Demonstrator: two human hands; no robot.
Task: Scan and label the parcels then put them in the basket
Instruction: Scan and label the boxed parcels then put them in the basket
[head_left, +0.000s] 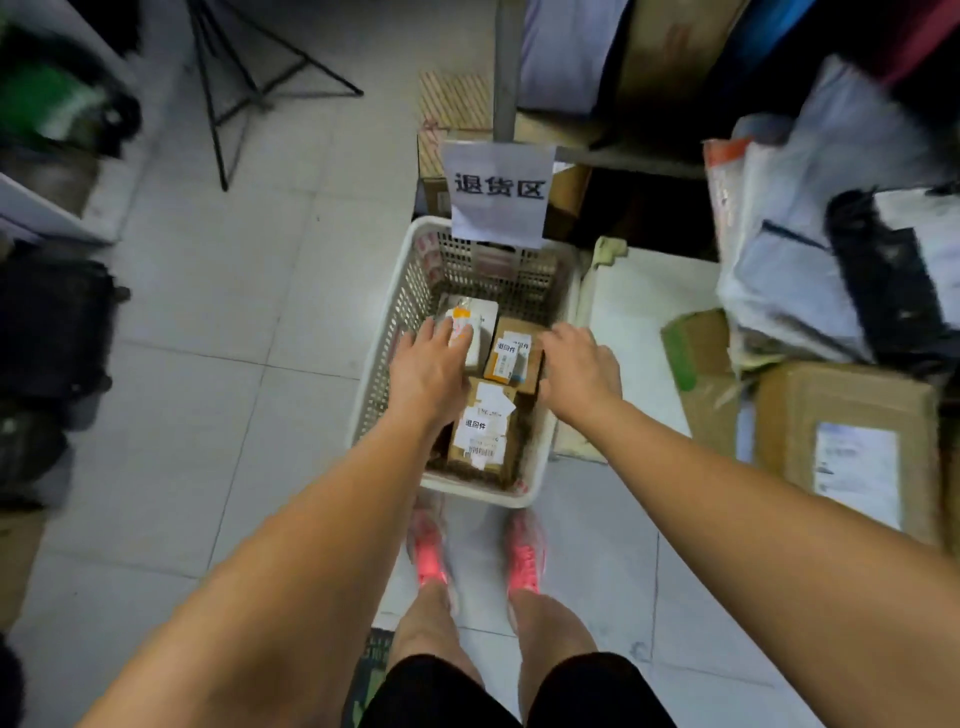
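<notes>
Your left hand (428, 364) lies flat, fingers straight, on the white parcel (483, 317) at the basket's (376, 384) far end; your right hand (579, 371) hovers loosely curled, holding nothing, above the small brown box (511, 361); a longer brown box (483, 431) lies nearer you, long axis pointing away from you.

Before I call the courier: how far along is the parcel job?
Done: three labelled parcels in the white perforated plastic basket, two brown cardboard boxes and a white packet. In hand: the left hand is flat over that packet; the right hand, empty, is over the rim. Left, perhaps: the large brown carton and grey mailer bags.
</notes>
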